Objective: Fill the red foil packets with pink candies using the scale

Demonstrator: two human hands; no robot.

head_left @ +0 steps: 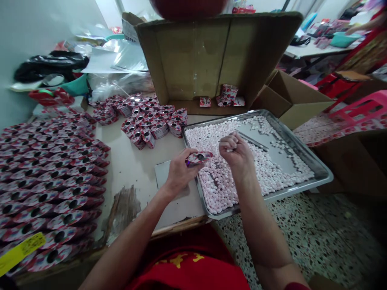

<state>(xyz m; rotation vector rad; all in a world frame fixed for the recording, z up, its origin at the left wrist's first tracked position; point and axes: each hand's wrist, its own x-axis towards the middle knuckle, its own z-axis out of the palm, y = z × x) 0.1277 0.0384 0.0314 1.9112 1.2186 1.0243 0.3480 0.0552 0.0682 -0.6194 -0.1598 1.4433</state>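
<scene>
My left hand [180, 169] is closed round a small red-and-white printed packet [199, 157], held over the near left rim of a metal tray. A dark hole shows in the packet's top. Above the tray, my right hand [236, 150] is curled into a fist, with white candies showing at its fingers; how many it holds is hidden. The metal tray [320, 177] carries a spread layer of small white and pale pink candies [220, 197]. A thin metal strip [253, 141] lies among them, just beyond my right hand.
Rows of matching packets [54, 185] fill the table's left side. A looser cluster [154, 119] stands behind my left hand. An upright cardboard box [208, 60] at the back holds a few packets [227, 94]. Another open carton [294, 94] and pink stools [365, 106] are at right.
</scene>
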